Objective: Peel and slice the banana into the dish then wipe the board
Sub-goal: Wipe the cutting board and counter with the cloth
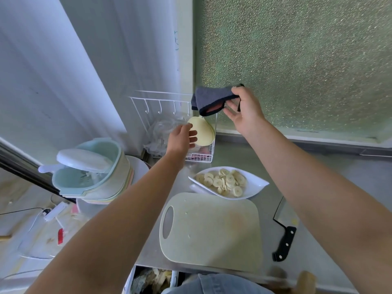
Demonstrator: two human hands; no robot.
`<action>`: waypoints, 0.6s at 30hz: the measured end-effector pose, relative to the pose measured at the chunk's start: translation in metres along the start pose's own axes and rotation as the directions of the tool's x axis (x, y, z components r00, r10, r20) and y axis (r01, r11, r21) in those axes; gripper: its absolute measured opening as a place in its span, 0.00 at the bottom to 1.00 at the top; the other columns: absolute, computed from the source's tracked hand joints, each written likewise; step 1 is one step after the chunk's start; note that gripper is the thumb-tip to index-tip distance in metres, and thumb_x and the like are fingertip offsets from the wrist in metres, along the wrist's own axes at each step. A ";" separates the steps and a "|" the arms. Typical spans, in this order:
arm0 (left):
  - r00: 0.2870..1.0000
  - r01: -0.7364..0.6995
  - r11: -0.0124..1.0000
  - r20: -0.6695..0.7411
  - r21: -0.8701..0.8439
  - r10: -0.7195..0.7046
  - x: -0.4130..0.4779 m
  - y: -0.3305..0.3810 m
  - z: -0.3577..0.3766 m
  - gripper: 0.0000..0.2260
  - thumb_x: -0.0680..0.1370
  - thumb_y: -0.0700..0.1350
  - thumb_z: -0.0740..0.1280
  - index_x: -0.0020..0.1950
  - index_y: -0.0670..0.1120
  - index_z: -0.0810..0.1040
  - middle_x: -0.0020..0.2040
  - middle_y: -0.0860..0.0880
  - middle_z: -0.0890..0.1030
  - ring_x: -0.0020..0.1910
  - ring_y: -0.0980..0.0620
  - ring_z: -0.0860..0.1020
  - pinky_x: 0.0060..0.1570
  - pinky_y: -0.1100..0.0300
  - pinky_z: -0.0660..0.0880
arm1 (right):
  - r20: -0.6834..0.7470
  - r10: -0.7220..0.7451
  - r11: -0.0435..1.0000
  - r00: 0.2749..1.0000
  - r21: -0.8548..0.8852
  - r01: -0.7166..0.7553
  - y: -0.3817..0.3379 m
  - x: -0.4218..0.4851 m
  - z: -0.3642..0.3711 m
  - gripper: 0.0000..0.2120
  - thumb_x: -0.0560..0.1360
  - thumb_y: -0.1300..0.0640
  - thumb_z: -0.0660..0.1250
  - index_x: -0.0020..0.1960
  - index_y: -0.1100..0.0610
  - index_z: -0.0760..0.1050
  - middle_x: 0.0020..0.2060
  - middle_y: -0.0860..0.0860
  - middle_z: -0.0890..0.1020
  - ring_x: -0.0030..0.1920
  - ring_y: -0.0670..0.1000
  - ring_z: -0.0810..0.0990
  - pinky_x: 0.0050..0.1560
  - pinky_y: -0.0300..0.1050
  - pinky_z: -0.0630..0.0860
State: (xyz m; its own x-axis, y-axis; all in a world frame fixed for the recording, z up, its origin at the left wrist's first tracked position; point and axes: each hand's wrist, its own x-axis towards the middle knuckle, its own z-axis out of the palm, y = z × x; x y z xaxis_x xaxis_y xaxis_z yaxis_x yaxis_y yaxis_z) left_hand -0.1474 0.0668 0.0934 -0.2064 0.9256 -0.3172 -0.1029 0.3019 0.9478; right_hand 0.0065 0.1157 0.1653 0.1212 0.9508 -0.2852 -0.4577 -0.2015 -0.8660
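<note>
On the steel bench (318, 177) under frosted glass (297, 60): board (212, 230), dish (258, 184) of banana slices (224, 181) behind it. Your right hand (244, 111) pinches a grey cloth (212, 98); left hand (180, 137) loose, partly hiding a cream scoop (204, 132).

Open surface (331, 187) is left at the frame's right, past the knife (284, 238). The centre is occupied by the cutting board (212, 232) and the dish (257, 183) just above it; farther up a wire rack (200, 159) is met, and stacked basins (99, 181) at left.
</note>
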 end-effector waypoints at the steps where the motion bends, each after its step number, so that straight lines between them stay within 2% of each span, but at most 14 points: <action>1: 1.000 0.016 0.999 -0.001 -0.038 -0.016 -0.001 0.002 0.002 0.14 0.82 0.46 0.58 0.62 0.41 0.74 0.53 0.43 0.81 0.48 0.47 0.79 0.53 0.52 0.77 | -0.030 0.049 0.997 0.998 0.066 -0.047 0.002 0.000 -0.003 0.02 0.76 0.63 0.64 0.46 0.57 0.73 0.45 0.54 0.78 0.49 0.52 0.79 0.57 0.49 0.77; 3: 0.999 0.032 0.996 0.000 -0.080 -0.032 0.000 0.005 0.005 0.14 0.82 0.46 0.58 0.63 0.41 0.74 0.55 0.43 0.81 0.50 0.47 0.79 0.54 0.52 0.76 | -0.074 0.146 0.972 0.987 0.198 -0.129 0.009 0.001 -0.008 0.02 0.76 0.67 0.63 0.46 0.62 0.72 0.44 0.57 0.76 0.44 0.52 0.77 0.52 0.45 0.79; 5: 0.999 0.040 0.993 -0.003 -0.112 -0.041 0.001 0.006 0.007 0.14 0.82 0.47 0.58 0.63 0.41 0.74 0.55 0.43 0.80 0.51 0.46 0.79 0.55 0.52 0.76 | -0.082 0.182 0.952 0.980 0.263 -0.155 0.014 0.001 -0.010 0.03 0.76 0.69 0.61 0.46 0.63 0.71 0.42 0.58 0.73 0.39 0.52 0.75 0.42 0.41 0.78; 7: 0.998 0.054 0.987 -0.009 -0.151 -0.056 0.003 0.008 0.007 0.14 0.82 0.48 0.58 0.61 0.42 0.75 0.55 0.42 0.80 0.50 0.46 0.80 0.55 0.52 0.76 | -0.053 0.173 0.945 0.983 0.292 -0.151 0.014 0.001 -0.012 0.06 0.75 0.70 0.57 0.45 0.63 0.70 0.41 0.57 0.72 0.36 0.50 0.72 0.36 0.39 0.74; 9: 0.996 0.085 0.972 0.008 -0.220 -0.085 0.003 0.010 0.007 0.15 0.82 0.51 0.58 0.58 0.42 0.75 0.53 0.42 0.81 0.49 0.46 0.80 0.54 0.52 0.77 | 0.004 0.159 0.952 0.987 0.264 -0.154 0.012 -0.002 -0.016 0.09 0.74 0.70 0.53 0.44 0.61 0.70 0.40 0.56 0.73 0.34 0.49 0.70 0.34 0.38 0.70; 11: 0.988 0.149 0.941 0.087 -0.303 -0.129 0.004 0.013 0.008 0.20 0.81 0.57 0.58 0.58 0.42 0.76 0.53 0.42 0.82 0.51 0.44 0.81 0.55 0.51 0.78 | 0.093 0.166 0.960 0.982 0.211 -0.182 0.013 -0.007 -0.022 0.10 0.73 0.69 0.52 0.45 0.60 0.70 0.41 0.56 0.75 0.38 0.50 0.73 0.39 0.40 0.71; 13: 0.973 0.201 0.918 0.180 -0.342 -0.146 0.002 0.016 0.010 0.23 0.79 0.60 0.59 0.58 0.41 0.76 0.53 0.42 0.83 0.51 0.43 0.82 0.52 0.52 0.79 | 0.180 0.220 0.957 0.959 0.152 -0.248 0.021 -0.013 -0.030 0.12 0.71 0.68 0.52 0.49 0.59 0.69 0.46 0.57 0.77 0.45 0.53 0.76 0.48 0.46 0.73; 16: 0.978 0.145 0.922 0.195 -0.360 -0.077 -0.005 0.012 0.017 0.15 0.78 0.56 0.64 0.51 0.44 0.77 0.44 0.45 0.84 0.43 0.48 0.82 0.45 0.55 0.80 | 0.273 0.317 0.937 0.908 0.061 -0.345 0.032 -0.029 -0.043 0.18 0.64 0.64 0.56 0.53 0.58 0.71 0.51 0.58 0.78 0.51 0.55 0.77 0.56 0.51 0.72; 18: 0.990 0.060 0.927 0.141 -0.371 -0.008 -0.010 0.008 0.018 0.07 0.79 0.49 0.66 0.45 0.47 0.77 0.39 0.49 0.82 0.39 0.52 0.80 0.41 0.58 0.78 | 0.368 0.360 0.922 0.857 -0.003 -0.386 0.038 -0.040 -0.054 0.20 0.67 0.59 0.57 0.58 0.58 0.73 0.56 0.58 0.79 0.57 0.56 0.77 0.62 0.54 0.69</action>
State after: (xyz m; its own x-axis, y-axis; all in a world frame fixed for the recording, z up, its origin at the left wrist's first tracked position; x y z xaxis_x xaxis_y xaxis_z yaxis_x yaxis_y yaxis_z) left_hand -0.1291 0.0645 0.1049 -0.0663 0.9462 -0.3168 -0.4690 0.2507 0.8468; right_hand 0.0322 0.0570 0.1217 -0.3848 0.8291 -0.4055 -0.4661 -0.5538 -0.6900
